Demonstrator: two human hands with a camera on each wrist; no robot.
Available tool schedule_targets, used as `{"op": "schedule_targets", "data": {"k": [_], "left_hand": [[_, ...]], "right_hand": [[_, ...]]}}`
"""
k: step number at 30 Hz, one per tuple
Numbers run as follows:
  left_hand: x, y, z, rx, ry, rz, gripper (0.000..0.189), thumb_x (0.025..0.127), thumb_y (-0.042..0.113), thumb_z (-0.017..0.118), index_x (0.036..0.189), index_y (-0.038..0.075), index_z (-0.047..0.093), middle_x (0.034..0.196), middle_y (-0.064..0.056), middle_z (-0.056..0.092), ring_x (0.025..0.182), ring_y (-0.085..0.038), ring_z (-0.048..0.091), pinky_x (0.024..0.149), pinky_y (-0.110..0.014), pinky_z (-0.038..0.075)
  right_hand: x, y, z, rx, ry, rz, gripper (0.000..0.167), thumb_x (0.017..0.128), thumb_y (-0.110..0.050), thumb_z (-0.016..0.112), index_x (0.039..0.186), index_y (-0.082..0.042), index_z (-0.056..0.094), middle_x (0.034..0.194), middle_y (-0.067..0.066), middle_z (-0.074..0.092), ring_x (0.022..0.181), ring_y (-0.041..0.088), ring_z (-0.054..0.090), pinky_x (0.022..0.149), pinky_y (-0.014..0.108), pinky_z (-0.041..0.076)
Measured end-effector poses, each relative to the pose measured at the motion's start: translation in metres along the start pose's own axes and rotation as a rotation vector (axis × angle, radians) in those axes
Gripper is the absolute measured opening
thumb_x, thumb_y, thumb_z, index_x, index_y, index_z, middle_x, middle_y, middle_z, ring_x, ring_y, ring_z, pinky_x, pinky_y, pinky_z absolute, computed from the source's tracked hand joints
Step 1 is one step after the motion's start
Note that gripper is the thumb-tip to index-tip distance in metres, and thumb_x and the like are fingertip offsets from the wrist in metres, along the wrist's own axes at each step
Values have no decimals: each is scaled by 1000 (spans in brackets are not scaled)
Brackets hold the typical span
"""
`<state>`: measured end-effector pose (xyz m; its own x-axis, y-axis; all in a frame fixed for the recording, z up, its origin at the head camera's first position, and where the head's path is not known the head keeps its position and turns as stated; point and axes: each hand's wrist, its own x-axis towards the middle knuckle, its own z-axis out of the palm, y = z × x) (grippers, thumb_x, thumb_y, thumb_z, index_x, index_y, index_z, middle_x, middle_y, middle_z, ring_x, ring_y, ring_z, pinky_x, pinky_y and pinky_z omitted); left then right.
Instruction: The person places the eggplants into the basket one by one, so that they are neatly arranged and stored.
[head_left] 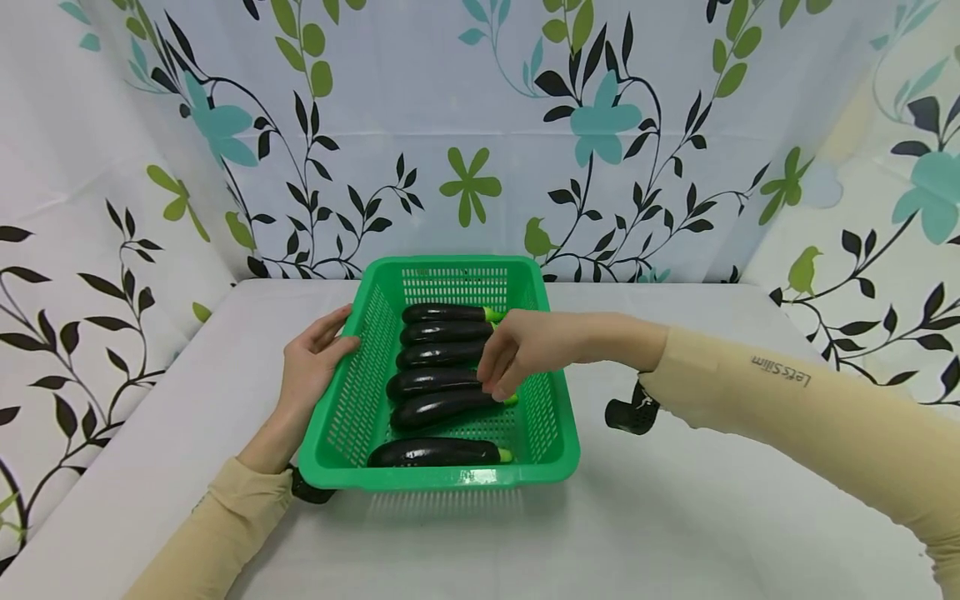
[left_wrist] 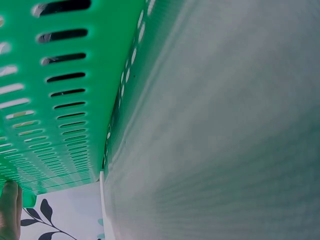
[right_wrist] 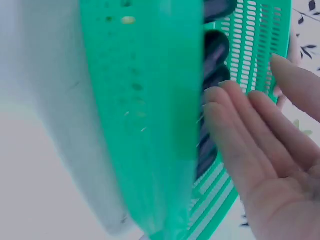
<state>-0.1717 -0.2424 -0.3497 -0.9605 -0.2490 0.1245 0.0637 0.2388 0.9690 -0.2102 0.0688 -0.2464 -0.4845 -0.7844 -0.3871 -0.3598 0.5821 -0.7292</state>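
Note:
Several dark purple eggplants [head_left: 435, 452] with green stem ends lie crosswise in a green plastic basket [head_left: 480, 477]. My left hand [head_left: 318, 358] grips the basket's left rim, thumb over the top edge; in the left wrist view a fingertip [left_wrist: 10, 205] shows against the slotted outer wall. Over the stem ends of the middle eggplants hangs my right hand [head_left: 517, 350], palm down and fingers bent a little. The right wrist view shows that hand [right_wrist: 270, 150] with its thumb apart from the fingers and nothing between them. It partly hides the eggplants below.
The basket stands on a white-covered table [head_left: 675, 517]. Behind and at both sides hangs a white curtain [head_left: 420, 83] printed with leaves and flowers. Small black wrist cameras [head_left: 632, 414] are strapped under both sleeves. One eggplant lies apart, along the basket's near wall.

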Motion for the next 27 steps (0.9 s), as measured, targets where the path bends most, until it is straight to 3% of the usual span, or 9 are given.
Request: {"op": "schedule_targets", "data": {"k": [6,11,21,25,27], "left_hand": [[1,0,-1,2,2,2,53,97,20,64,148,13,50,149,-10,51,104,11,59,79,-11,52],[2,0,-1,4,0,9,54,97,20,65,148,13,50,149,-11,51,105,11,58,80,-11,51],[2,0,-3,10,-9,17,54,98,22,64,149,13,50,150,-11,50,107,11,58,80,-11,51],[2,1,-5,22,-7,22,54,98,21,64,149,13,49,150,-11,50,108,11,57,80,-10,50],[1,2,-6,27,-16,23,55,98,21,64,150,14,48,151,-10,49,108,10,58,80,-11,51]], "right_hand": [[-19,19,-6,103,79,-63,29,90,-11,74,119,-4,70,112,4,74,105,20,70,94,34,55],[-38,37,-8,183,192,-92,30,91,-14,74,120,-7,69,117,7,73,112,27,68,95,36,55],[-86,93,2,290,475,-56,33,92,-21,73,122,-9,67,122,10,71,111,22,68,97,31,53],[-105,115,12,296,595,-31,37,94,-23,71,125,-6,65,123,10,71,112,19,68,96,25,52],[-114,124,19,244,680,6,38,94,-28,70,126,-8,65,124,8,71,111,12,68,94,20,51]]}}
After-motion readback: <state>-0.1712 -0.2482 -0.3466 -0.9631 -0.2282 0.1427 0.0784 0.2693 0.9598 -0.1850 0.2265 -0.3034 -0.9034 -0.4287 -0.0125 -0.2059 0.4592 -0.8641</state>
